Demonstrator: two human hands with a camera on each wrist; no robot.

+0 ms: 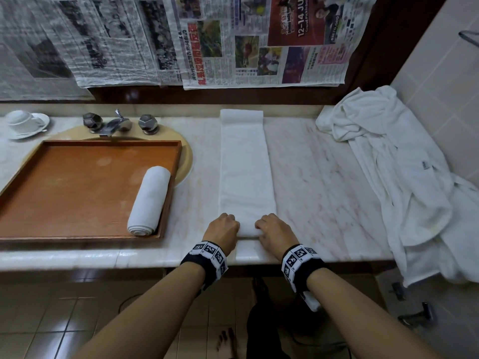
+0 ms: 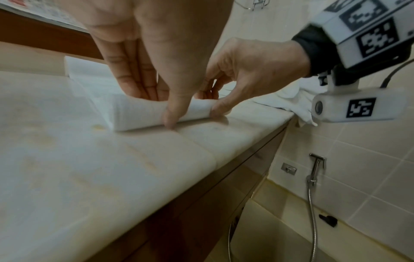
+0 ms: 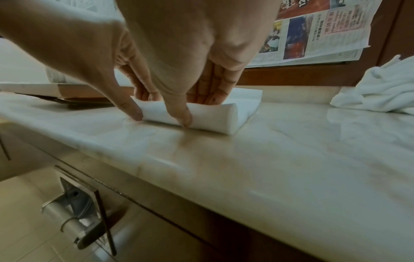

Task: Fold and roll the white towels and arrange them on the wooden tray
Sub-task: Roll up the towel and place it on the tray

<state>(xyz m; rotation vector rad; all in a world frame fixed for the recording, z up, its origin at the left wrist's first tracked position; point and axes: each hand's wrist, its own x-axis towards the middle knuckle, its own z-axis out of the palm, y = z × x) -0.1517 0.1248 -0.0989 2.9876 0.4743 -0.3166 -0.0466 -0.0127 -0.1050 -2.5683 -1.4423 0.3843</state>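
Observation:
A long folded white towel (image 1: 245, 164) lies as a strip on the marble counter (image 1: 324, 177), running away from me. Its near end is wound into a small roll (image 1: 248, 231) (image 2: 134, 115) (image 3: 215, 120). My left hand (image 1: 228, 226) (image 2: 156, 106) pinches the roll's left part, fingers behind and thumb in front. In the same way my right hand (image 1: 269, 228) (image 3: 197, 108) pinches the right part. To the left stands the wooden tray (image 1: 77, 182), with one finished rolled towel (image 1: 149, 200) along its right side.
A heap of loose white towels (image 1: 388, 156) covers the counter's right end and hangs over its edge. The tray sits over the sink below the faucet (image 1: 118, 124). A cup and saucer (image 1: 23, 123) stand far left. Newspaper (image 1: 233, 42) hangs on the back wall.

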